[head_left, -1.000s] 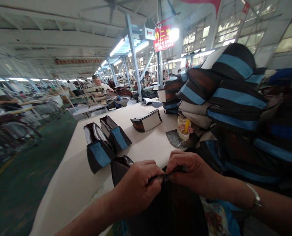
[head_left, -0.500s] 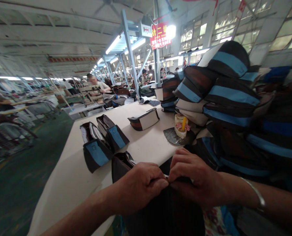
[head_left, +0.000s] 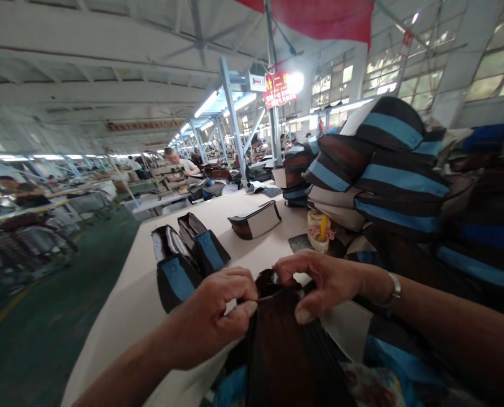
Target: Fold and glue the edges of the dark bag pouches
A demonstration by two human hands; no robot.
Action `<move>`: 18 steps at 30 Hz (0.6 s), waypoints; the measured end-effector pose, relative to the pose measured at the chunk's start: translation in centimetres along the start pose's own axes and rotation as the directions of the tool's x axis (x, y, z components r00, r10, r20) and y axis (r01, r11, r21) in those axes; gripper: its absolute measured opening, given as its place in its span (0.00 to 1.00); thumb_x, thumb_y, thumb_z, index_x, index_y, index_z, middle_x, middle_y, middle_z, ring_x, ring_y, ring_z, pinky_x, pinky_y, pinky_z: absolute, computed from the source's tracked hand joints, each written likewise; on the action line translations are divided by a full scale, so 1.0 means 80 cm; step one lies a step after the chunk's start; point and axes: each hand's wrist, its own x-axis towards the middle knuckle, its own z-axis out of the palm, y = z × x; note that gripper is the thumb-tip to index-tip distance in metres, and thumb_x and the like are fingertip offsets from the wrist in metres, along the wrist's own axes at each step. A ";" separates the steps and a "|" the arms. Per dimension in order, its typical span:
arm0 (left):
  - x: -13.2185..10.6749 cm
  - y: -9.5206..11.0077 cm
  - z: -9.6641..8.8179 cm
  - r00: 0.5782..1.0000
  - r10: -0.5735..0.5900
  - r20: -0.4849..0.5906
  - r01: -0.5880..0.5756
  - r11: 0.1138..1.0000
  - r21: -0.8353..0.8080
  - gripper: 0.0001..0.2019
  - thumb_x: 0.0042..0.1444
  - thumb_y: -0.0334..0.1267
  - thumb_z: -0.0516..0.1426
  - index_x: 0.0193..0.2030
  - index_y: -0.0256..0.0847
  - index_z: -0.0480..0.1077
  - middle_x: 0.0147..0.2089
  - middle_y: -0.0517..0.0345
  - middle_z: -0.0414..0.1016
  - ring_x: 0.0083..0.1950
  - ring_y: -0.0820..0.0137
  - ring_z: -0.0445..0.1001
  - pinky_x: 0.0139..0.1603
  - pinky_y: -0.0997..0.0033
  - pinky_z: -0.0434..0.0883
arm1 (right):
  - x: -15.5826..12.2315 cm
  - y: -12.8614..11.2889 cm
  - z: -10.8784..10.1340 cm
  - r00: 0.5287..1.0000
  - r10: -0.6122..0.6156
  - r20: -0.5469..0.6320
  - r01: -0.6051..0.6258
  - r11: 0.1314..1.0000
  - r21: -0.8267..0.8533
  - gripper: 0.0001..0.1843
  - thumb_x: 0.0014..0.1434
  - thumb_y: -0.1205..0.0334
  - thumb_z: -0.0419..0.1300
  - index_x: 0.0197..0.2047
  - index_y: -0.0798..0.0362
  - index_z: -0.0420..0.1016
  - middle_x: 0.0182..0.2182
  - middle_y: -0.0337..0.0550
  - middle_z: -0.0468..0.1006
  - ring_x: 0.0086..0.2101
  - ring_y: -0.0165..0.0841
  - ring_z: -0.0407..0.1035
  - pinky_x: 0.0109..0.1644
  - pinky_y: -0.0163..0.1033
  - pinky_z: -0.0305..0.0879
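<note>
A dark bag with a brown middle panel (head_left: 283, 350) is in front of me at the table's near edge, its opening facing up. My left hand (head_left: 224, 302) pinches the rim at its left side between thumb and fingers. On the right of the same rim is my right hand (head_left: 326, 282), its fingertips at the top edge and its thumb spread down over the outer face. Two open bags with blue stripes, a nearer one (head_left: 177, 280) and a farther one (head_left: 211, 251), stand left of my hands. The inside of the held bag is mostly hidden.
Beyond my hands, a cream-and-brown bag (head_left: 258, 223) lies on the pale table (head_left: 120, 316). A pot (head_left: 317, 243) with a yellow-handled tool stands to its right. Striped bags (head_left: 398, 169) are piled high on the right. A person (head_left: 188, 167) sits farther back.
My hands have moved apart along the rim; before, their fingertips met. The bag's brown panel now shows clearly. My right thumb has spread away from the fingers. The view has tilted upward.
</note>
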 end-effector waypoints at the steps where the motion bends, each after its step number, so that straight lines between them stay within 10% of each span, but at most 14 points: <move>1: -0.006 -0.005 -0.005 1.000 0.003 0.015 -0.003 1.000 0.000 0.08 0.55 0.25 0.50 0.26 0.38 0.62 0.32 0.60 0.67 0.36 0.74 0.66 0.39 0.74 0.63 | 0.005 0.003 0.004 1.000 0.009 0.001 -0.009 1.000 0.024 0.22 0.49 0.55 0.74 0.29 0.55 0.64 0.27 0.33 0.64 0.30 0.26 0.56 0.35 0.34 0.53; 10: -0.041 -0.041 -0.022 0.979 -0.165 0.118 0.181 0.974 -0.139 0.07 0.49 0.25 0.54 0.32 0.36 0.71 0.48 0.55 0.74 0.44 0.70 0.72 0.45 0.73 0.66 | 0.033 0.021 0.046 0.972 0.174 0.159 -0.227 0.875 0.427 0.17 0.56 0.55 0.69 0.35 0.59 0.70 0.28 0.34 0.65 0.27 0.24 0.57 0.29 0.30 0.52; 18: -0.039 -0.022 0.004 0.915 -0.374 0.151 0.400 0.888 -0.228 0.14 0.55 0.48 0.61 0.38 0.38 0.75 0.32 0.62 0.68 0.35 0.72 0.64 0.34 0.73 0.60 | 0.035 0.014 0.057 0.969 0.173 0.175 -0.236 0.852 0.467 0.10 0.58 0.62 0.67 0.37 0.60 0.72 0.29 0.35 0.66 0.28 0.23 0.56 0.30 0.30 0.53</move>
